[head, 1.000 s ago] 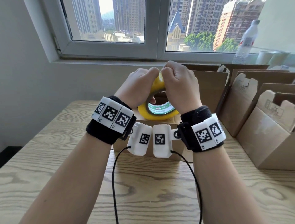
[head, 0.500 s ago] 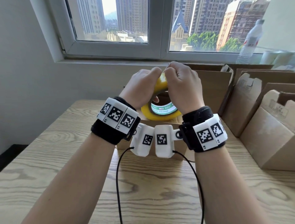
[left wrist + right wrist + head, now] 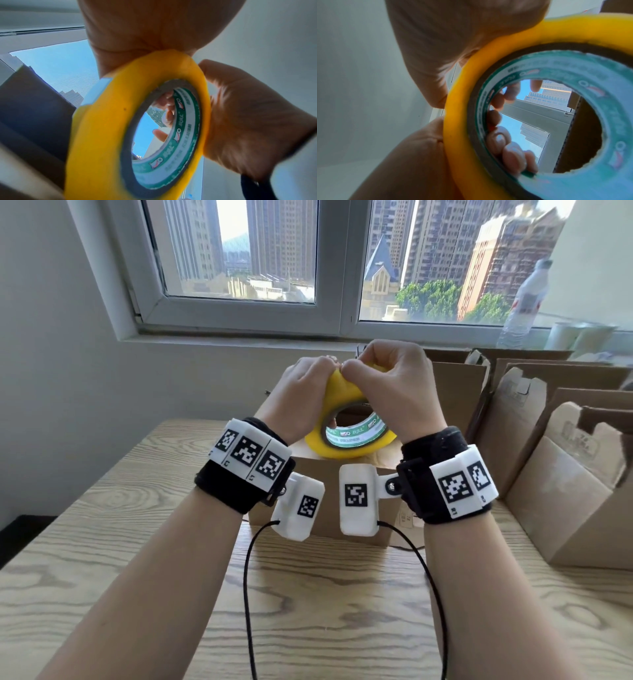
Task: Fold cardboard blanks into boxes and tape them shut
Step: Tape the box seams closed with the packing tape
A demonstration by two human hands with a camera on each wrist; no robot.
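Both hands, the left hand and the right hand, grip one yellow tape roll at its top, held above one folded box on the wooden table, beside three more boxes at right.

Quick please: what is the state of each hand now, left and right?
Left hand: closed, gripping the yellow tape roll.
Right hand: closed, pinching the same roll at its top.

High-rise office-like room: wood-grain table, bare wall, window onto city towers, folded cardboard boxes lined up.
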